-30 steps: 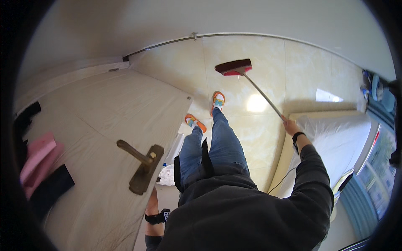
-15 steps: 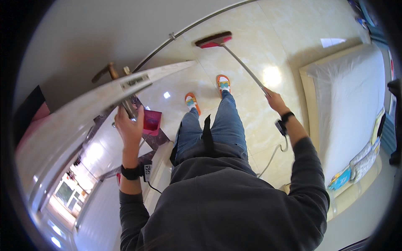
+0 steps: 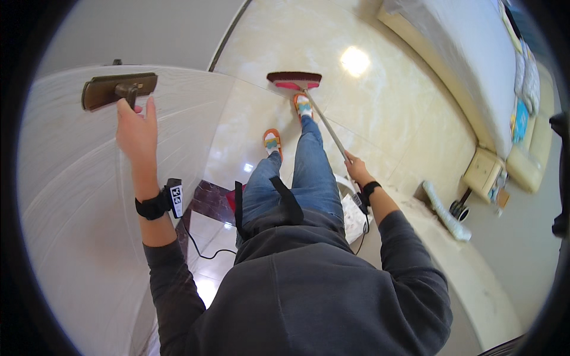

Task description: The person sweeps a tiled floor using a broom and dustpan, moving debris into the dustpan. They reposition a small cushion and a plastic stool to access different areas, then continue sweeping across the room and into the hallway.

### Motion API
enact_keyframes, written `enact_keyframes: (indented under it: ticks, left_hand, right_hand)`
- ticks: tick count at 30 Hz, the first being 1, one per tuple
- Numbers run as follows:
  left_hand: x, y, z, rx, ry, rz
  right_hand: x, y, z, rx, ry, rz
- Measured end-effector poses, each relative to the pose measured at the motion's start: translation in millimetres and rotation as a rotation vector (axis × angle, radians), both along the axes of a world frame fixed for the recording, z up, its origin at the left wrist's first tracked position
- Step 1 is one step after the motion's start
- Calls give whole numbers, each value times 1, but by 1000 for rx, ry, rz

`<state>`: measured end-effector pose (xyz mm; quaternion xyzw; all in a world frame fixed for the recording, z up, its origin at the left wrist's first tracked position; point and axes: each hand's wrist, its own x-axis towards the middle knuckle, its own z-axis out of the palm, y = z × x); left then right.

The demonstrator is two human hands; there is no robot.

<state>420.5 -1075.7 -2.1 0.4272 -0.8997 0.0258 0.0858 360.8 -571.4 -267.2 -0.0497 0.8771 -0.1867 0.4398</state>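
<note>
Right hand (image 3: 358, 171), the nearer, wraps the broom (image 3: 326, 123), whose long axis I see slanting forward-left, while left hand (image 3: 139, 137) curls round the door handle (image 3: 126, 90).

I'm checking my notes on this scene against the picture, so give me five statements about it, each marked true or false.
1. The right hand holds the broom by its pole. True.
2. The left hand is on the broom too. False: the left hand is at the door handle.
3. The broom head is green. False: the broom head is red with dark bristles.
4. The slippers are edged in orange. True.
5. The bed is on the left side of the view. False: the bed is at the upper right.
</note>
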Motion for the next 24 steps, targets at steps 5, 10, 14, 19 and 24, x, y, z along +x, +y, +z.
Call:
enact_keyframes:
  ticks: [5, 10, 14, 19, 24]
  left_hand:
    - [-3, -16, -3, -112, -26, -98]
    - [-5, -66, -24, -167, -62, -74]
    - [0, -93, -30, -221, -172, -42]
    - [1, -114, -25, -355, -231, -97]
    - [-3, -127, -27, -297, -269, -105]
  right_hand:
    - [65, 43, 76, 33, -309, -429]
    - [22, 16, 28, -36, 119, -283]
    - [-59, -26, -47, -224, 396, -298]
    - [-53, -40, -95, -188, 138, -635]
    - [118, 26, -97, -65, 228, -516]
